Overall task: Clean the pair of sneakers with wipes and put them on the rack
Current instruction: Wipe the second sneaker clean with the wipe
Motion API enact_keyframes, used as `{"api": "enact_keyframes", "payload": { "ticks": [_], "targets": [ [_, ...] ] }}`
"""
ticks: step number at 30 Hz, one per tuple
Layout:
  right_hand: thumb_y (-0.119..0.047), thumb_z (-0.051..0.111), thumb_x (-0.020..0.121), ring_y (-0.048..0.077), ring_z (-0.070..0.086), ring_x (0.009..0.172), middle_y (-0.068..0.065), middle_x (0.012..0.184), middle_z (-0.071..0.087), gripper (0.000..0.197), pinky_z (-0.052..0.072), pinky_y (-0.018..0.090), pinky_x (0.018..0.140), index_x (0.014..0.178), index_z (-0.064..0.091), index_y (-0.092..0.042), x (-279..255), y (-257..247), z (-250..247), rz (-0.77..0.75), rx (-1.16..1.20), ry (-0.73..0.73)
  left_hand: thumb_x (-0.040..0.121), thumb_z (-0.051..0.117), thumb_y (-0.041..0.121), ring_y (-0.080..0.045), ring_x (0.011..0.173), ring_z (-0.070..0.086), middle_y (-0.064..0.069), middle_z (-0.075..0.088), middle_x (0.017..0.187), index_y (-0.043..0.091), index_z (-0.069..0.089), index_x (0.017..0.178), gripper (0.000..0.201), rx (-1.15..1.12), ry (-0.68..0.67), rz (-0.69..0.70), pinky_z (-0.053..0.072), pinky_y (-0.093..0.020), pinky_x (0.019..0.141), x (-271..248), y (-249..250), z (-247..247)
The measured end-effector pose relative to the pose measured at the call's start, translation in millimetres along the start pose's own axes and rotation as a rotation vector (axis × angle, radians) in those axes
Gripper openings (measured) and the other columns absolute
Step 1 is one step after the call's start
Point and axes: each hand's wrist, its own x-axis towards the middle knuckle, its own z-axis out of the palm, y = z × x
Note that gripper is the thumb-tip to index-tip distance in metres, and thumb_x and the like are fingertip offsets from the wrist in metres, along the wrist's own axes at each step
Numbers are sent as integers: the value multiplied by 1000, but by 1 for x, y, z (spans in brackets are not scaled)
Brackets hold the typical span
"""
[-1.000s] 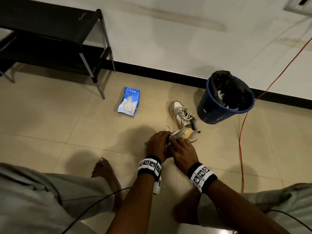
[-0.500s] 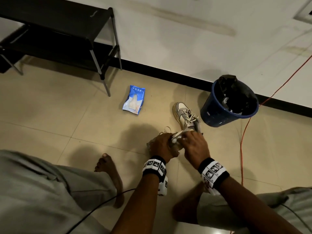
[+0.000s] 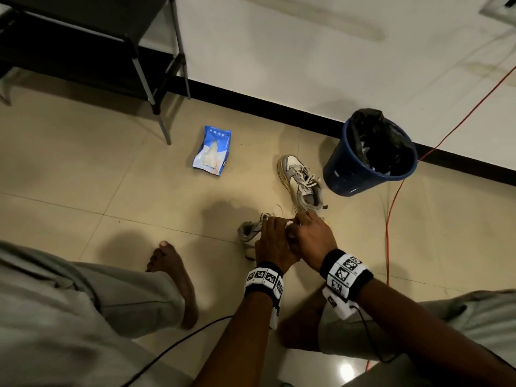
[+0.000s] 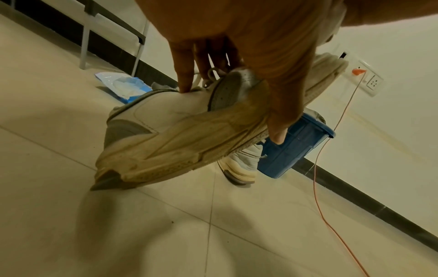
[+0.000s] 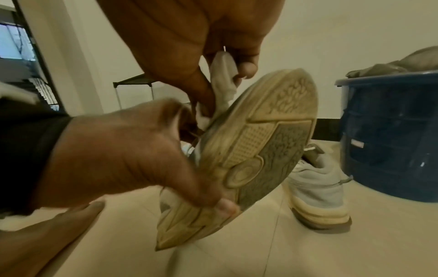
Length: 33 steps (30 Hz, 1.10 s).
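Observation:
My left hand (image 3: 272,241) grips a grey-and-white sneaker (image 4: 166,138) above the floor, thumb (image 4: 276,131) under the dirty sole and fingers (image 4: 183,78) on the upper. The sole (image 5: 265,135) faces the right wrist camera, tilted. My right hand (image 3: 308,234) pinches a white wipe (image 5: 224,71) and presses it against the sneaker's side near the toe. The second sneaker (image 3: 301,180) stands on the tiles just beyond my hands. A blue pack of wipes (image 3: 212,150) lies further left. The black shoe rack (image 3: 83,37) stands at the far left against the wall.
A blue bin (image 3: 363,174) with a black liner sits right of the floor sneaker, by the wall. An orange cable (image 3: 388,233) runs along the floor on the right up to a wall socket (image 4: 374,82). My bare foot (image 3: 170,272) and grey trouser legs are close below.
The right hand with the wipe has slid along the held sneaker to its far end. The sneaker has turned, its heel now showing left of the left hand.

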Motion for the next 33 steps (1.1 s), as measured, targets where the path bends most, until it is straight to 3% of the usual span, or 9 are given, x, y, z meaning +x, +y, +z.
{"api": "enact_keyframes", "payload": {
  "ticks": [4,7,9,14,18,21,26,29,33],
  "targets": [
    [-15,67,81,30,54,94,11,101,58,19,51,35,68,98,72,-10,13,36,-13,271,78,86,37,90,37,-24,113,47,0,48,116,23,45,111,88,29,-13,0,54,-43,75,2,4,-5],
    [-17,63,83,29,54,94,9,102,56,19,50,35,68,100,70,-13,-4,15,3,105,86,-3,46,87,40,-23,120,43,1,48,119,23,45,113,80,33,-23,-15,54,-46,83,1,4,-1],
    [-21,65,82,27,55,88,7,96,56,17,50,34,64,97,71,-15,-17,12,7,-13,111,-9,49,84,39,-22,118,44,3,47,118,24,46,113,75,17,-1,-29,54,-45,81,2,3,1],
    [-2,69,77,30,57,72,9,81,58,21,43,29,61,96,75,-9,-5,57,2,367,352,424,38,89,32,-23,111,47,1,47,116,22,45,111,85,-19,11,-32,54,-42,73,3,4,-12],
    [7,67,77,24,55,73,5,82,55,28,46,31,60,98,75,-10,-17,37,3,147,419,452,37,89,33,-23,108,48,2,48,114,22,44,108,85,-46,31,-13,54,-42,69,6,0,-18],
    [8,65,76,20,55,76,3,86,56,31,50,33,62,97,76,-11,-15,46,3,111,482,504,38,88,29,-23,106,49,0,49,113,19,46,108,82,-95,39,-8,53,-40,71,10,-1,-18],
    [-8,54,82,22,59,83,6,97,61,28,51,27,64,99,75,-15,-34,15,16,-132,360,329,44,86,30,-23,98,53,-4,54,107,12,54,104,71,-200,125,36,47,-32,72,19,-5,-20],
    [-5,58,80,23,58,83,8,97,61,25,49,26,63,97,75,-13,-22,27,10,-64,334,433,42,90,25,-19,100,51,-2,54,110,12,54,107,75,-209,108,-11,40,-26,73,28,1,-29],
    [7,70,74,23,61,81,7,92,62,26,50,29,69,93,77,-10,-4,34,0,126,513,597,39,91,24,-18,98,50,0,52,109,14,53,106,78,-210,62,-50,44,-29,73,33,3,-30]
  ]
}}
